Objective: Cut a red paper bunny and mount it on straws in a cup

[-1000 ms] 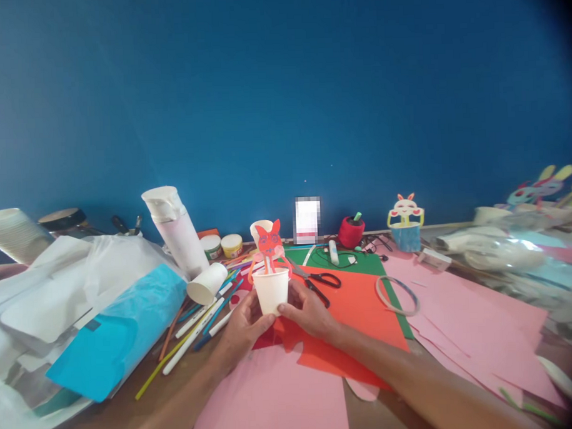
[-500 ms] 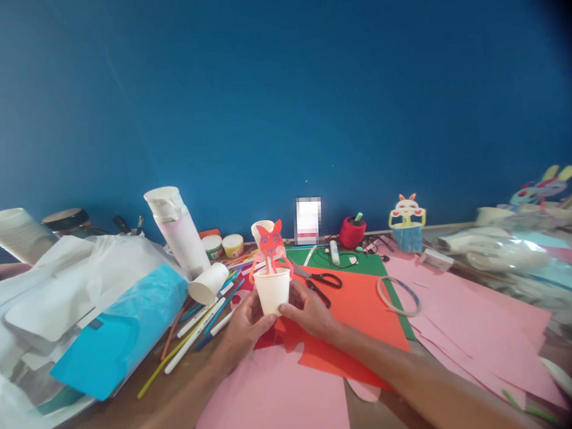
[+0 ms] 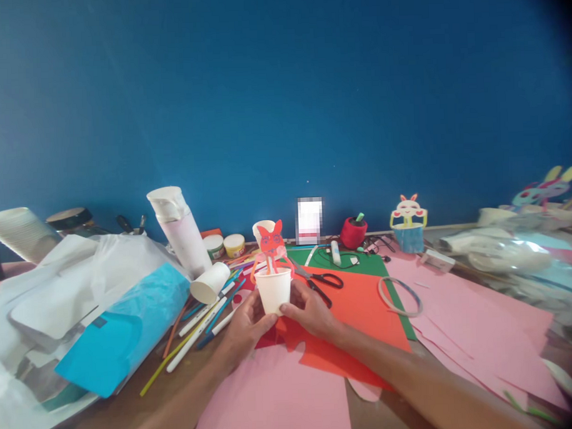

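Note:
Between my two hands stands a white paper cup (image 3: 275, 292), upright, with its rim uncovered. A red paper animal figure (image 3: 270, 239) with pointed ears and drawn eyes rises out of the cup's top. My left hand (image 3: 249, 319) curls around the cup's lower left side, its thumb near the base. From the right, my right hand (image 3: 312, 310) holds the cup with the thumb on its front; the other fingers are partly hidden behind it. Under the hands lie an orange sheet (image 3: 359, 312) and a pink sheet (image 3: 278, 396).
Black-handled scissors (image 3: 323, 281) lie just right of the cup. Several markers (image 3: 196, 335) and a tipped paper cup (image 3: 210, 283) are on the left, near a white bottle (image 3: 181, 230). A finished-looking blue cup figure (image 3: 409, 235) stands at the back right, behind a tape-like ring (image 3: 400, 296).
The whole view has shifted very slightly. My hands keep the same hold on the cup, and nothing else has visibly moved.

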Tool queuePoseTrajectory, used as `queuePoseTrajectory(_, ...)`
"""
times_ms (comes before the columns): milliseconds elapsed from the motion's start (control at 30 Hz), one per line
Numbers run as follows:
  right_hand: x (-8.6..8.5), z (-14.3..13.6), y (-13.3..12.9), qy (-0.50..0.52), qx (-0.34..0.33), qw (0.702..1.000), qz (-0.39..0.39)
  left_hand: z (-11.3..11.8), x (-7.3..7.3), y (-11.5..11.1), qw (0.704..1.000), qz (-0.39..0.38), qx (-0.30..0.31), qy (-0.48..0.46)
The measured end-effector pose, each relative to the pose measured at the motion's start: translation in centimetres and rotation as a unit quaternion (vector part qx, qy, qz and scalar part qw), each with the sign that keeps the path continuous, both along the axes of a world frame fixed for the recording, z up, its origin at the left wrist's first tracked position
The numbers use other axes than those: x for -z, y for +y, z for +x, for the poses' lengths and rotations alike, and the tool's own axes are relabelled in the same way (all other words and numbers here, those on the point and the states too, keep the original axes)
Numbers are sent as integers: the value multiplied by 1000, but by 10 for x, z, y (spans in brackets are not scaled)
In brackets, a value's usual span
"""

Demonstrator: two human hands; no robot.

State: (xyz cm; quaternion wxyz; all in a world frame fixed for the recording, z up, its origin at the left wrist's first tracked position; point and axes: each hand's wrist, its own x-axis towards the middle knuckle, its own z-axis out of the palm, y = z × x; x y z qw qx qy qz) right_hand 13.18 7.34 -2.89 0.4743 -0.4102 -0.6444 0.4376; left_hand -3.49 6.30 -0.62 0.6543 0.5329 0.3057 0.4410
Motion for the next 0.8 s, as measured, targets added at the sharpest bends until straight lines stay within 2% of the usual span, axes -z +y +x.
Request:
queuePoseTrajectory(400, -2, 0, -1, -6, 7, 1000, -10, 1, 5, 0, 999, -14, -9, -42)
queuePoseTrajectory(800, -4, 1, -2, -3, -7, 1000, -5, 1, -1, -2, 1000, -16, -11, -20)
